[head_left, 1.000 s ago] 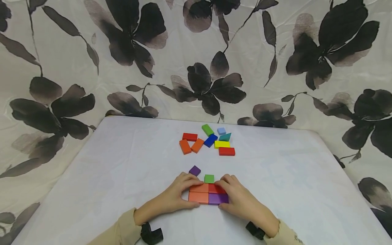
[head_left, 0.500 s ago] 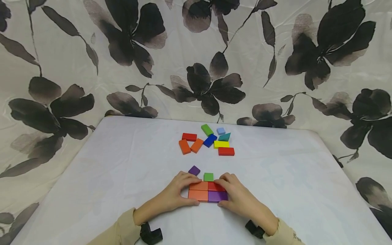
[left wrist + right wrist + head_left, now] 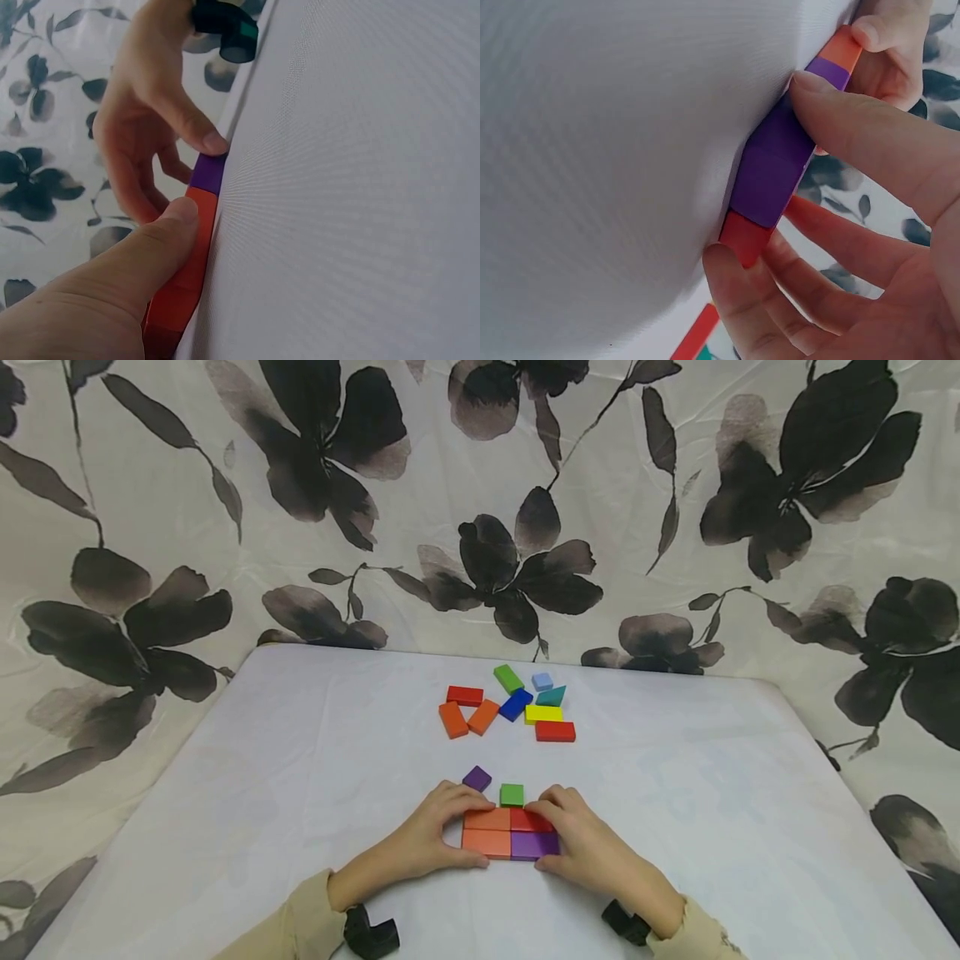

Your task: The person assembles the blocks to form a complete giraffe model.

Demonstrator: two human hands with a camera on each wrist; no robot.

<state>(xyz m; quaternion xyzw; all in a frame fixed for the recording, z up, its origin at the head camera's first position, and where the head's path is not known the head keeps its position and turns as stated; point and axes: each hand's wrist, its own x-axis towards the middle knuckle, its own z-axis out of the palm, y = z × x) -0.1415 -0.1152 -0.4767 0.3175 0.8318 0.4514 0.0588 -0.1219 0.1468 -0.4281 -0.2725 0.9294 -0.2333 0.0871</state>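
In the head view, two orange blocks, the front one point(image 3: 486, 844) and the back one point(image 3: 486, 819), lie flush against a purple block point(image 3: 534, 846) and a red block point(image 3: 529, 820), forming a flat rectangle. My left hand point(image 3: 429, 833) grips the orange pair from the left, thumb along the front side and fingers at the back. From the right, my right hand point(image 3: 583, 842) holds the purple and red pair; the right wrist view shows the thumb on the purple block point(image 3: 769, 165) and fingertips by the red one point(image 3: 746, 238). A green square block point(image 3: 512, 795) lies just behind the rectangle.
A small purple block point(image 3: 477, 778) lies beyond the left fingers. Farther back, a loose group includes a blue block point(image 3: 516, 704), a yellow block point(image 3: 543, 714), a teal triangle point(image 3: 551, 696) and several red, orange and green pieces. Floral cloth point(image 3: 420, 485) hangs behind the white table point(image 3: 300, 760).
The rectangle of blocks slid very slightly away from the person and then back. The green square block is a touch farther back than a second ago. Both hands keep their grip.
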